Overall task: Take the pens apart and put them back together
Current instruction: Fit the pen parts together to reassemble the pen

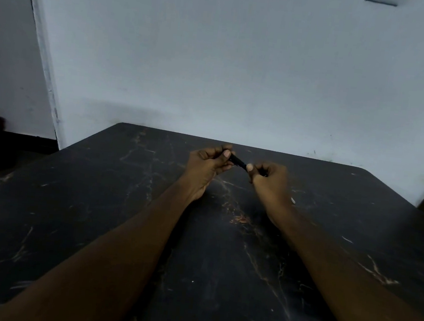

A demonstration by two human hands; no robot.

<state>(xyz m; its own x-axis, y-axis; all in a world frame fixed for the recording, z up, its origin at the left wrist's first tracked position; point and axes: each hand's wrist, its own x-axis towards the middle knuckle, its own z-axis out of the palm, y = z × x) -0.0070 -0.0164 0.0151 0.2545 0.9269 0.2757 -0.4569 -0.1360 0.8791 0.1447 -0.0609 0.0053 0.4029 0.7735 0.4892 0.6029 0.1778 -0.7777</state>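
Hands grip one black pen (238, 161) above the dark marbled surface (96, 200). The left hand (209, 164) pinches its far end. The right hand (269, 178) clamps its near end.

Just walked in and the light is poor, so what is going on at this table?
A person holds a slim black pen by both ends above a dark marble-patterned table. The left hand pinches one end and the right hand the other, as if to twist or pull. Whether the pen has come apart is not clear.
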